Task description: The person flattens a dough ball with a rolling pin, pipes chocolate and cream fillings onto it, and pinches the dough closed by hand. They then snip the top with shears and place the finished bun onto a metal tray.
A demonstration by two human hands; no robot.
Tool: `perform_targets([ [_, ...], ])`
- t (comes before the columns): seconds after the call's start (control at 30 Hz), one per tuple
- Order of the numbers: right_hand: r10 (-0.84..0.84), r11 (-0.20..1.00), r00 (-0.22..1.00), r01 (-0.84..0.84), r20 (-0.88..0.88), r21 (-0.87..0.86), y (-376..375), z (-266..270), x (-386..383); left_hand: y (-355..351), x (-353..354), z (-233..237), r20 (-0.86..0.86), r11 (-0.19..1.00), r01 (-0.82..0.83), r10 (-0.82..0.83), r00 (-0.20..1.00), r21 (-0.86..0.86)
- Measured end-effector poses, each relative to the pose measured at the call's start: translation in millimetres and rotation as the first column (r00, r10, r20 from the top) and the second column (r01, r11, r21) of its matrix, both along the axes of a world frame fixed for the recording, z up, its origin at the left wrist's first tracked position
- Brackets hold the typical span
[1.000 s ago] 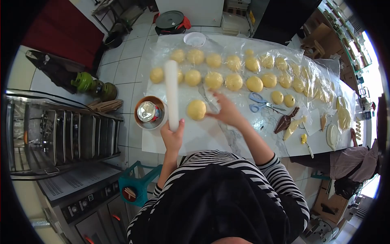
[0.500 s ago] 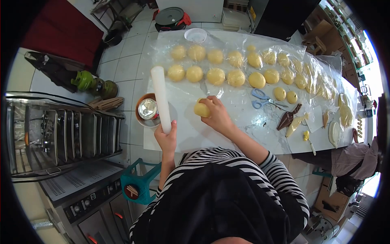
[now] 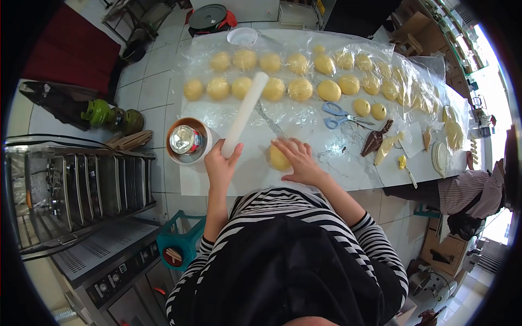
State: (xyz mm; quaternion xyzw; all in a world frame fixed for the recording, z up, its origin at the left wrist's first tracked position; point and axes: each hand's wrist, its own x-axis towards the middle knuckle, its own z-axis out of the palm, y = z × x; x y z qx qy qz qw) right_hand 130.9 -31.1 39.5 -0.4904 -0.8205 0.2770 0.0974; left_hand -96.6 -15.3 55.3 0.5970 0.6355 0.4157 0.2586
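Observation:
My left hand (image 3: 222, 162) grips the lower end of a smooth white rolling pin (image 3: 248, 108), which slants up to the right over the table. My right hand (image 3: 303, 164) lies with its fingers stretched over a yellow dough ball (image 3: 279, 157) on the tabletop, partly covering it. Beyond the hands, two rows of round dough balls (image 3: 299, 89) rest under clear plastic film. The pin's far end overlaps the nearer row in view. Left of my left hand stands a brown-rimmed bowl (image 3: 205, 130) with an open can (image 3: 185, 139) in it.
On the table's right side lie blue-handled scissors (image 3: 335, 113), a dark piping bag (image 3: 375, 140), a yellow piping bag (image 3: 387, 148) and a small spatula (image 3: 412, 178). Another person (image 3: 467, 187) is at the far right. A tray rack (image 3: 92, 185) and green stool (image 3: 182, 239) stand left.
The rolling pin has swung from nearly upright to slanting right. My right hand has lowered the dough ball nearer to me, and its fingers have spread from a grasp. The camera view has shifted.

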Motion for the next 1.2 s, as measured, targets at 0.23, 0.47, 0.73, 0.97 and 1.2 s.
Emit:
perform_targets([
  [0.23, -0.248, 0.663, 0.888, 0.447, -0.388, 0.601, 2.0, 16.6, 11.9, -3.1, 8.0, -5.2, -0.342, 0.969, 0.234, -0.194, 0.920, 0.082],
  [0.47, -0.308, 0.848, 0.951, 0.282, -0.015, 0.449, -23.5, -31.4, 30.0, -11.7, 21.8, -33.7, -0.614, 0.831, 0.552, -0.471, 0.633, -0.069],
  [0.73, -0.514, 0.824, 0.839, 0.424, 0.180, 0.376, 12.7, -48.1, 29.0, 36.3, 49.2, -63.6, -0.701, 0.889, 0.428, -0.411, 0.583, -0.166],
  [0.97, -0.697, 0.608, 0.714, 0.538, 0.068, 0.584, 73.5, -53.1, 36.0, 118.0, 72.8, -79.3, -0.722, 0.953, 0.302, -0.187, 0.667, 0.033],
  [1.2, -0.583, 0.784, 0.812, 0.572, -0.032, 0.240, 59.8, -30.9, 28.2, 92.7, 71.7, -63.5, -0.463, 0.900, 0.399, -0.282, 0.840, 0.176],
])
